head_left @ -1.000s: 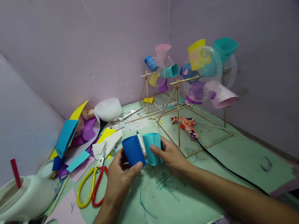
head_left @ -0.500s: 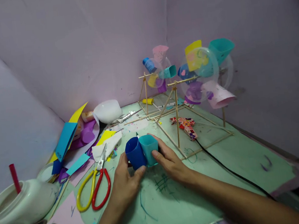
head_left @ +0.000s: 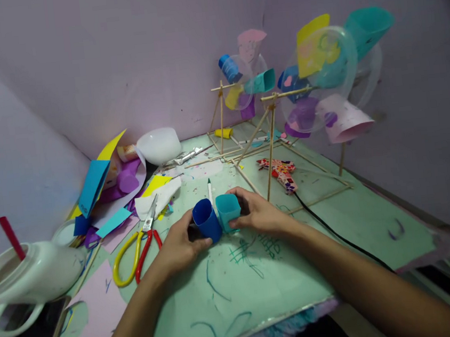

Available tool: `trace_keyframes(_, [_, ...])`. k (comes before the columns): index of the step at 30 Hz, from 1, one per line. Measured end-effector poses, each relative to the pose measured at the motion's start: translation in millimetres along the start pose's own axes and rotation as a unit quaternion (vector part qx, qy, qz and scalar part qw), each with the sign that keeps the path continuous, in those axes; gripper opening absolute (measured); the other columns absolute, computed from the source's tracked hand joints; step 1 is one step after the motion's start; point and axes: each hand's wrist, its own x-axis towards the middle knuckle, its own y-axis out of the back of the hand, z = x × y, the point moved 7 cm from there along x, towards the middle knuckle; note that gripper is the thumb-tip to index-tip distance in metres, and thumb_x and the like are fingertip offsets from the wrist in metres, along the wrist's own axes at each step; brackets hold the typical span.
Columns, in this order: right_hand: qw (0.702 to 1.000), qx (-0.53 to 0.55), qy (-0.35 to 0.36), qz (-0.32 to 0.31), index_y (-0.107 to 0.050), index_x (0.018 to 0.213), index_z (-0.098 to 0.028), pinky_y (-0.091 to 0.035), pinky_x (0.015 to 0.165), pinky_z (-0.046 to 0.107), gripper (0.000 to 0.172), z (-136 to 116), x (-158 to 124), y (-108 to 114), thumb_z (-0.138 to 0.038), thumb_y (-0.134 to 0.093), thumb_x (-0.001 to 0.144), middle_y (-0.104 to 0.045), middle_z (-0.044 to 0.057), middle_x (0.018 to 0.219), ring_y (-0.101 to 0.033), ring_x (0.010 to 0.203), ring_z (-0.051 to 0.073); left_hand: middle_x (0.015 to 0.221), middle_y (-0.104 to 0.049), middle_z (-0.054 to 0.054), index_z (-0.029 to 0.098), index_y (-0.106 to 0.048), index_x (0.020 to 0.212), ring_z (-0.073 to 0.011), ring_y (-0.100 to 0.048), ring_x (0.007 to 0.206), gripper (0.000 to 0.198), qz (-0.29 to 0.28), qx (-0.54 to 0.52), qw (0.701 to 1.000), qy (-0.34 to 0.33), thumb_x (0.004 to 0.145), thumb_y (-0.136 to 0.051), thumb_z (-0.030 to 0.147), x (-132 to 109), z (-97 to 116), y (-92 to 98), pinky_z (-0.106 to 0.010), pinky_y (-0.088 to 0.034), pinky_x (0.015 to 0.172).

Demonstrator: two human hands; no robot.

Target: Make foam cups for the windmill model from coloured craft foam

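The left cup [head_left: 207, 219] touches the right cup [head_left: 228, 211] on the mat [head_left: 261, 288]; scissors [head_left: 137, 248] lie left, stick frames [head_left: 271, 147] behind

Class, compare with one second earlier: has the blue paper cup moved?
Yes. The blue cup shifted right, away from the scissors, until it presses against the teal cup; the left hand holds it.

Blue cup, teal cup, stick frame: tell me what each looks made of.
Blue cup, in the left hand: likely matte craft foam or card, rolled from a sheet. Teal cup, in the right hand: same look. Stick frame: thin pale wooden skewers, probably bamboo, unpainted.
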Motion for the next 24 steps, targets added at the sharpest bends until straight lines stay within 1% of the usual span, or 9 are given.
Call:
trace_keyframes(4, [0.997,-0.068,0.001,-0.028,-0.050,0.093,-0.020,-0.044,0.068,0.026,0.046,-3,-3,1,-0.011,-0.072,0.055,-0.053,-0.004,0.077,-0.053,0.073,0.014,0.109,-0.064,-0.010,0.015,-0.055,0.115,-0.0280,-0.056,0.100,0.055,-0.015,0.039,0.999,-0.014,0.062,-0.068,0.023,-2,1,-2.9,-0.040,-0.041,0.088])
trace_keyframes(9, [0.992,-0.127,0.016,-0.020,-0.051,0.094,-0.020,-0.043,0.067,0.025,0.042,-4,-4,1,-0.013,-0.071,0.058,-0.054,-0.004,0.078,-0.053,0.073,0.015,0.115,-0.062,-0.011,0.015,-0.052,0.122,-0.0282,-0.055,0.103,0.061,-0.016,0.101,0.994,-0.025,0.062,-0.064,0.020,-3,6,-6.0,-0.040,-0.040,0.091])
trace_keyframes(14, [0.988,-0.154,0.030,-0.012,-0.051,0.095,-0.021,-0.044,0.067,0.026,0.040,-5,-5,1,-0.012,-0.068,0.060,-0.055,-0.003,0.079,-0.054,0.074,0.015,0.116,-0.062,-0.010,0.016,-0.051,0.122,-0.0276,-0.055,0.102,0.059,-0.028,0.096,0.994,-0.032,0.064,-0.061,0.021,-2,9,-8.9,-0.041,-0.040,0.091])
trace_keyframes(18, [0.986,-0.163,0.030,-0.013,-0.052,0.095,-0.020,-0.045,0.068,0.027,0.040,-7,-7,-1,-0.012,-0.068,0.059,-0.057,-0.002,0.080,-0.056,0.075,0.016,0.117,-0.062,-0.009,0.016,-0.052,0.120,-0.0271,-0.055,0.105,0.057,-0.021,0.081,0.996,-0.035,0.064,-0.061,0.020,-5,10,-10.7,-0.041,-0.040,0.092])
trace_keyframes(21, [0.985,-0.169,0.031,-0.007,-0.054,0.094,-0.020,-0.046,0.070,0.028,0.038,-12,-8,-1,-0.014,-0.068,0.059,-0.060,-0.001,0.081,-0.057,0.077,0.019,0.107,-0.066,-0.006,0.019,-0.058,0.114,-0.0246,-0.060,0.096,0.051,-0.003,0.074,0.996,-0.050,0.063,-0.063,0.017,-9,13,-6.0,-0.037,-0.045,0.085])
trace_keyframes(23, [0.989,-0.144,0.033,0.014,-0.054,0.094,-0.020,-0.047,0.072,0.030,0.037,-14,-7,4,-0.017,-0.068,0.060,-0.061,0.001,0.083,-0.058,0.079,0.020,0.103,-0.067,-0.006,0.019,-0.059,0.112,-0.0242,-0.061,0.092,0.049,0.042,0.090,0.994,-0.046,0.063,-0.066,0.020,-5,12,8.0,-0.036,-0.047,0.082])
trace_keyframes(24, [0.990,-0.132,0.031,0.032,-0.054,0.095,-0.020,-0.047,0.074,0.032,0.038,-14,-6,7,-0.020,-0.069,0.060,-0.062,0.002,0.084,-0.059,0.080,0.021,0.105,-0.067,-0.007,0.018,-0.058,0.114,-0.0251,-0.061,0.093,0.051,0.076,0.104,0.991,-0.039,0.064,-0.067,0.023,-1,10,18.5,-0.037,-0.047,0.082])
